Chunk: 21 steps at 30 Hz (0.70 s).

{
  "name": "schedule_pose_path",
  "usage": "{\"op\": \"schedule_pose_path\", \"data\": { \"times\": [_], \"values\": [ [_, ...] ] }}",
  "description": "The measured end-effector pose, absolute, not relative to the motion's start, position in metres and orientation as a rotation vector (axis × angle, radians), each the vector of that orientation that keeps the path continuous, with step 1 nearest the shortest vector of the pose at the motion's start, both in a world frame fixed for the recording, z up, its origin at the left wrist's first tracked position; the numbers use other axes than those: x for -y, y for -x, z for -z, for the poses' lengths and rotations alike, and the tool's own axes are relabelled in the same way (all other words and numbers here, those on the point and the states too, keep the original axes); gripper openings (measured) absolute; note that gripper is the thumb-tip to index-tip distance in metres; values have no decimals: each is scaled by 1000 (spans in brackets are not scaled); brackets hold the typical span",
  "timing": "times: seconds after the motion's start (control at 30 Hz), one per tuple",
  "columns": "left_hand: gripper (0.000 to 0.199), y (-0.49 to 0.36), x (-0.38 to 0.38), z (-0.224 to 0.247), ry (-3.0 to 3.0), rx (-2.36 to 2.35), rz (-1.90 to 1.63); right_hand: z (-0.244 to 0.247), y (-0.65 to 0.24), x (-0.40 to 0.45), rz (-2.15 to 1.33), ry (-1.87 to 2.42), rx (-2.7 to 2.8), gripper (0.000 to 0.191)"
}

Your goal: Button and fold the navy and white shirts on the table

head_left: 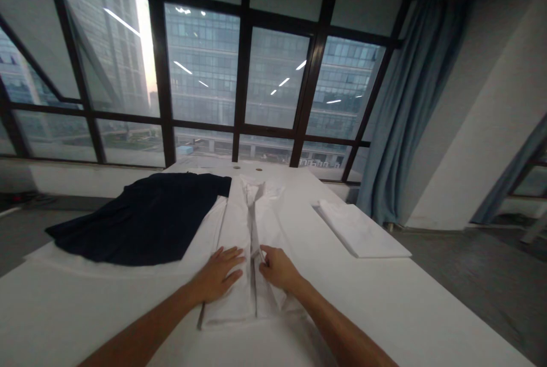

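A white garment point(233, 224) lies lengthwise on the white table point(363, 304), its two long halves side by side with a dark gap between them. My left hand point(220, 274) rests flat on the left half, fingers spread. On the right half, my right hand point(276, 266) has its fingers closed in a pinch on the cloth edge beside the gap. Left of the white garment is a dark navy garment point(149, 219), spread wide, with white cloth showing under its right side.
A folded white cloth point(363, 230) lies near the table's right edge. Beyond the far end are large dark-framed windows point(205, 70), with a blue curtain point(401, 110) to the right. Two small round things sit at the table's far end.
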<state>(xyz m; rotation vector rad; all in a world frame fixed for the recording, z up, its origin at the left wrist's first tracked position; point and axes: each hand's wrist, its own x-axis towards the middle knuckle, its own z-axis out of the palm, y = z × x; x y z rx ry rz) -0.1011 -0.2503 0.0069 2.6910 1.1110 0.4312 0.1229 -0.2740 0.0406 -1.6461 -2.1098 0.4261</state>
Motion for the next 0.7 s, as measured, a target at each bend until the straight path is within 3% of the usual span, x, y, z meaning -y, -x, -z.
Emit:
{"op": "schedule_pose_path", "data": {
  "times": [0.5,0.7],
  "values": [
    [50,95,258,-12,-2675,-1138,-335,-41,-110,279,-538,1585,2113,26],
    [54,88,265,-8,-2671,-1195,-342,-44,-109,284,-407,1670,2032,40]
  ]
}}
